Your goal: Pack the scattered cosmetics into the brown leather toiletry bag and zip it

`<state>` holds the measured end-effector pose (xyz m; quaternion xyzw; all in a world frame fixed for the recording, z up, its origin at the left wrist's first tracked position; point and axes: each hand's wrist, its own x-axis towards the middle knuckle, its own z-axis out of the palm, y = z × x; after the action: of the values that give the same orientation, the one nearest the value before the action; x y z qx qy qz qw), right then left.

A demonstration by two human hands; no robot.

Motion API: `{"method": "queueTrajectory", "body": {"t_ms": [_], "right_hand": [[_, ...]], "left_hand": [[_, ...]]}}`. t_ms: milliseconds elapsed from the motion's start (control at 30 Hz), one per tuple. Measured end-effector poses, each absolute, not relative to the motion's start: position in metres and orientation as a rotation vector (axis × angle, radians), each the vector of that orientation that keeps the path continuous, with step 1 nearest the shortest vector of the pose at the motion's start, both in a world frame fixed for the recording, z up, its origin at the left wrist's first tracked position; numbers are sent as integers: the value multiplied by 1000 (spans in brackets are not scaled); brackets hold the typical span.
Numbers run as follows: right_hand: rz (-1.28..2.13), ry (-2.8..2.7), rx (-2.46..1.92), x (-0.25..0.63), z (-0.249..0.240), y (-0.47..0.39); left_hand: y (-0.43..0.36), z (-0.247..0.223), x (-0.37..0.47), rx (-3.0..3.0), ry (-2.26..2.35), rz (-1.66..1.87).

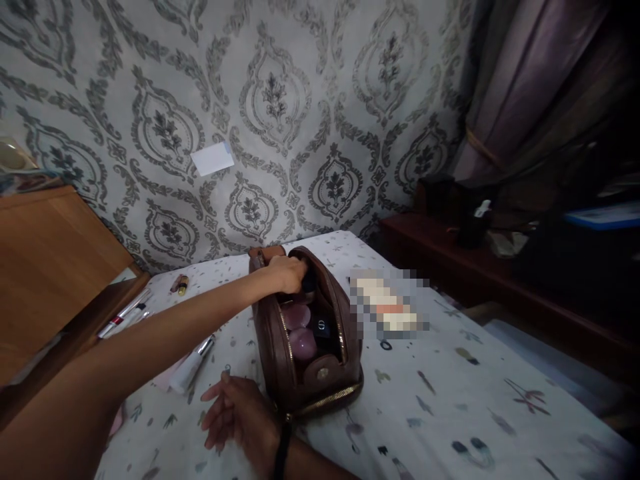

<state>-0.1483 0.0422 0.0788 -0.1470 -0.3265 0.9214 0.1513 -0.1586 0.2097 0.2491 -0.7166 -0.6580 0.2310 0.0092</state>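
Note:
A brown leather makeup bag [267, 347] stands unzipped on the bed, its gold zip teeth showing along the opening. My left hand [287, 272] reaches into its far end with curled fingers, the fingertips hidden inside against something dark. Two glossy pink-purple rounded items [303, 343] lie in the bag beside a black case [323, 327] with a small light logo. In front of the bag's near left corner, my right hand [240, 417] is held palm up with loosely spread fingers and nothing in them. A black band circles its wrist.
Left of the bag lie a white and silver tube [193, 365], several slim cosmetic tubes [127, 313] and small gold-capped items [180, 285]. A blurred-out flat item [387, 305] is to the right. A wooden headboard [65, 260] borders the left; a dark red ledge [425, 247] runs along the right.

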Motion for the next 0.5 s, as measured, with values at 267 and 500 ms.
{"method": "queueTrajectory", "body": {"t_ms": [267,500], "right_hand": [[2648,-930,-362,-147,78,42],[2632,-968,-429,-144,83,42]], "left_hand": [[173,293,-190,-2438,-1932,191],[130,276,-216,-2504,-1828,-140]]}}
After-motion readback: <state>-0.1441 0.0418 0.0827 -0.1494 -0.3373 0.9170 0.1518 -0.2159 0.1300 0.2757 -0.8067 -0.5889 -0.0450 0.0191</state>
